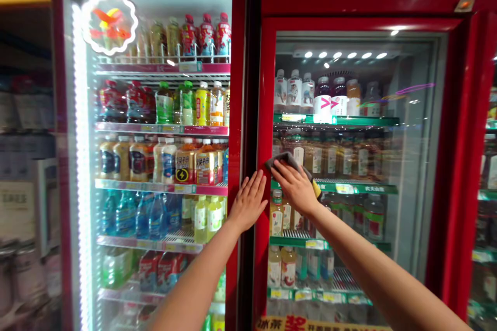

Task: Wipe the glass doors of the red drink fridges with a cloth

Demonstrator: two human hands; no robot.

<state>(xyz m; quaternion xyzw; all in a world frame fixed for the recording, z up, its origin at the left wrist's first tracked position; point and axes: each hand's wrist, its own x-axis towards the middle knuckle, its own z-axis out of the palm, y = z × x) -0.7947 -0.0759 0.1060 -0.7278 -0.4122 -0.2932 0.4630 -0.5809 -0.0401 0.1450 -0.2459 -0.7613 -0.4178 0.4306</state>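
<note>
My left hand (pixel 248 201) lies flat and open, fingers together, against the red frame between two drink fridges. My right hand (pixel 295 185) presses a dark grey cloth (pixel 285 160) onto the glass door (pixel 388 165) of the right fridge, near its left edge at mid height. The cloth sticks out above and to the left of my fingers. Behind the glass stand shelves of bottled tea and juice.
The left fridge (pixel 155 165) is brightly lit and packed with coloured bottles on several shelves. A third fridge door (pixel 485 165) shows at the far right. Dim shelving and boxes (pixel 23 165) fill the far left.
</note>
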